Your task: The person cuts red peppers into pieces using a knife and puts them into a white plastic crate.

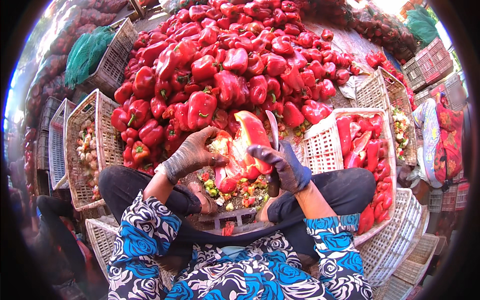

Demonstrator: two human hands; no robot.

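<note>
The gloved left hand (pixel 192 156) grips a split red bell pepper (pixel 243 150); the gloved right hand (pixel 282 165) clasps a steel-bladed knife (pixel 272 132), whose edge could slip toward the nearby fingers.

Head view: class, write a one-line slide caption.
Gloved left hand opens a cut red pepper; right hand holds a knife.

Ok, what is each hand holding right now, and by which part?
The left hand grips the cut-open red pepper at its pale core side. The right hand holds a knife by the handle, blade up, thumb against the pepper's flesh.
</note>
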